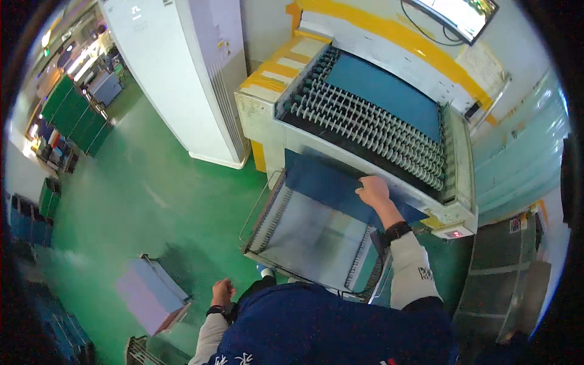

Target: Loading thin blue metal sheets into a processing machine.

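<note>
My right hand [373,191] is closed at the dark blue panel [322,179], a thin flat sheet tilted along the front of the roller machine. The panel's lower part reaches over a slotted rack [277,222] with toothed strips down both sides and a pale, shiny interior. Low by my body, my left hand [223,292] is curled closed, with nothing seen in it. On the far part of the roller bed [371,125] lies another blue sheet [386,91], flat.
Beyond the rack stands the machine's pale housing [261,115], banded with yellow tape. A tall white cabinet [176,73] is to its left. A low stack of pale panels [149,295] sits on the green floor [146,194]. Grey boards [499,280] lean at the right.
</note>
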Demonstrator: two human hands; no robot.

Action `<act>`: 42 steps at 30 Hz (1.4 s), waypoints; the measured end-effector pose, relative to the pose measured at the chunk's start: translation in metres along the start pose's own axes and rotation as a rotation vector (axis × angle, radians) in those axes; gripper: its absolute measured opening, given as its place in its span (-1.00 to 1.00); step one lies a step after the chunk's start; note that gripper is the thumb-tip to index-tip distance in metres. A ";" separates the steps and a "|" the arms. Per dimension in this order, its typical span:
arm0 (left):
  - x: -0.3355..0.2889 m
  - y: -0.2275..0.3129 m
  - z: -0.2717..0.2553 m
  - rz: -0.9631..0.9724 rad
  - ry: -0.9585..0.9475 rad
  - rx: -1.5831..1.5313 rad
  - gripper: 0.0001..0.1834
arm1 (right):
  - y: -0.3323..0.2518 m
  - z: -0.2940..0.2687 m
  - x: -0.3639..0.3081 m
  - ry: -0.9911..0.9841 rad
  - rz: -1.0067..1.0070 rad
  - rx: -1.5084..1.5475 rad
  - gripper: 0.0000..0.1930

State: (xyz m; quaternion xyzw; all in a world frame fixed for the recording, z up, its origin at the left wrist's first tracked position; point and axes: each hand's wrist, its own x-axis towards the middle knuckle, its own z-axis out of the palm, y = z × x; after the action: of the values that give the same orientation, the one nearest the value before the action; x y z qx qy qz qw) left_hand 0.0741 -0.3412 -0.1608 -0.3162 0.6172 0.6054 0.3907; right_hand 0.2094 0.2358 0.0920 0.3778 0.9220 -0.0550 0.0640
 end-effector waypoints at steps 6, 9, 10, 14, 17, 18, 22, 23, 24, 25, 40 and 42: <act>0.023 -0.013 -0.012 -0.029 0.009 -0.083 -0.89 | 0.006 -0.129 -0.053 0.173 0.061 0.072 -0.63; 0.030 0.001 0.009 0.013 -0.023 0.122 -0.92 | 0.076 -0.143 -0.074 0.299 0.083 0.523 -0.69; 0.032 0.005 0.015 0.013 -0.039 0.061 -0.91 | 0.084 -0.145 -0.083 0.346 0.141 0.796 -0.69; 0.030 0.025 0.049 0.025 -0.116 -0.017 -0.89 | 0.101 -0.104 -0.107 0.708 0.473 1.478 -0.64; 0.024 0.043 0.072 0.032 -0.174 0.010 -0.88 | 0.154 -0.013 -0.122 0.605 0.027 0.371 -0.60; 0.025 0.047 0.071 0.037 -0.176 0.002 -0.88 | 0.136 -0.013 -0.118 0.510 0.121 0.934 -0.57; 0.035 0.051 0.071 0.064 -0.205 0.060 -0.88 | 0.043 -0.010 -0.106 0.281 0.200 2.159 -0.47; 0.036 0.053 0.074 0.045 -0.204 0.063 -0.87 | 0.038 -0.002 -0.104 0.318 0.143 2.214 -0.45; 0.039 0.056 0.076 0.032 -0.202 0.063 -0.87 | 0.031 0.001 -0.104 0.350 0.175 2.218 -0.48; 0.040 0.058 0.075 0.036 -0.221 0.045 -0.87 | 0.025 0.005 -0.104 0.379 0.207 2.223 -0.50; 0.031 0.058 0.074 0.023 -0.244 0.025 -0.89 | 0.005 0.051 -0.076 0.238 0.447 2.497 -0.79; 0.030 0.059 0.073 0.005 -0.216 0.032 -0.89 | 0.001 0.050 -0.073 0.235 0.458 2.486 -0.83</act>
State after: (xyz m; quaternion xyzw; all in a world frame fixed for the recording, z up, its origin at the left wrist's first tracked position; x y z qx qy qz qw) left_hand 0.0155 -0.2618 -0.1549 -0.2412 0.5820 0.6269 0.4584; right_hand 0.2655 0.1787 0.0542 0.3356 0.1628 -0.8342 -0.4062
